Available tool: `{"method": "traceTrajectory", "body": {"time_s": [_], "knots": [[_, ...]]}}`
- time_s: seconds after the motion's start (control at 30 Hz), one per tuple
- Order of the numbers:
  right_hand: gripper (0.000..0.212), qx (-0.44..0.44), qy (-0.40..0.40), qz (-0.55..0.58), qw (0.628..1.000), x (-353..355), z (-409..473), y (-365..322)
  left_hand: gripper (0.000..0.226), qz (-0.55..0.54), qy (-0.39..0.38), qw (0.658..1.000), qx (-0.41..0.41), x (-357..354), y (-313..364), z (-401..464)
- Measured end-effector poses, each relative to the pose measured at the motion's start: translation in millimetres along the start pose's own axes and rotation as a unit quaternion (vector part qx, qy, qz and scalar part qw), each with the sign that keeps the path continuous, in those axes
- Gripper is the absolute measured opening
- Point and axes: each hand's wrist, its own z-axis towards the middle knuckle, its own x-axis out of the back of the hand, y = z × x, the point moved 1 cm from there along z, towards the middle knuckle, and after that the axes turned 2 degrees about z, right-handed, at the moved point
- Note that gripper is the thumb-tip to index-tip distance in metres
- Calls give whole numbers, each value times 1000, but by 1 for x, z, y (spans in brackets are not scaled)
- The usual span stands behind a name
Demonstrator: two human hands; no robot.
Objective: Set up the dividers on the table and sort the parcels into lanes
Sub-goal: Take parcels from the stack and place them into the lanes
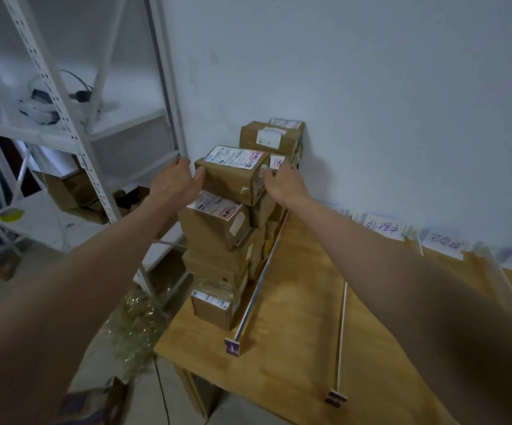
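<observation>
Brown cardboard parcels [218, 234] with white labels are piled high in the leftmost lane of the wooden table [294, 332], against the wall. My left hand [176, 185] holds the left side of the top front parcel [233, 173], thumb on its front edge. My right hand [282, 182] holds that parcel's right side. A long divider strip [261, 280] runs along the right of the pile. A second divider [342, 338] lies further right, and a third [506, 283] near the right edge.
Handwritten paper lane labels [383, 228] are stuck on the wall above the table's back edge. A white metal shelf rack [73, 142] stands to the left, with a headset and cardboard boxes on it. Crinkled plastic wrap [135, 326] lies on the floor beside the table.
</observation>
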Motion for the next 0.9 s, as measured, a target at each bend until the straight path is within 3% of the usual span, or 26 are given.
{"method": "traceTrajectory", "body": {"time_s": [0.27,0.5,0.7,0.73,0.83,0.9], "knots": [[59,-78,-52,126,988,-18,37,-7,63,-152,-39,984,86,-34,-6,58],[51,-66,-52,175,981,-19,29,-17,49,-200,-31,974,106,-32,4,48],[87,-51,-65,253,964,-5,17,-26,28,-307,32,947,90,-2,13,43],[87,-54,-79,260,961,-2,14,-24,27,-324,36,942,82,4,15,42],[53,-65,-103,328,937,14,-3,-22,36,-355,43,932,51,19,26,36],[44,-67,-92,351,930,22,-9,-15,41,-360,45,932,26,28,38,29]]}}
